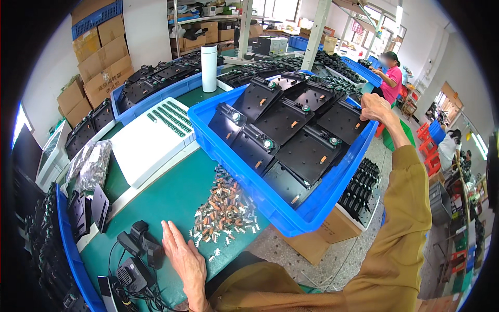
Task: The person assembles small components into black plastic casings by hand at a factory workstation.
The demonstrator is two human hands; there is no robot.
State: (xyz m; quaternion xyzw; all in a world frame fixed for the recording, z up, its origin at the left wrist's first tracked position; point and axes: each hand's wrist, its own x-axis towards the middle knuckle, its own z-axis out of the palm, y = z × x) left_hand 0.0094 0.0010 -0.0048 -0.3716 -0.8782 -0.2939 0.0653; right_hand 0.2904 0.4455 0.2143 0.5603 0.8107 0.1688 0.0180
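My right hand (378, 107) is closed over the right rim of a large blue plastic crate (304, 227). The crate is tilted, overhanging the green table's (156, 200) right edge. Inside it lie several flat black plastic housings (277, 121), each with a small round silvery part and an orange-and-white piece. My left hand (184, 260) rests palm down on the table, fingers stretched out, holding nothing. Just beyond it is a loose pile of small orange, black and white connectors (222, 210). Black power adapters (140, 244) with cables lie left of that hand.
A white foam block (150, 148) carries rows of green coiled parts. Behind it stand a white bottle (209, 68) and another blue crate (156, 107) of black housings. Black parts fill a tray (364, 190) below on the right. A person in pink (391, 78) works farther back.
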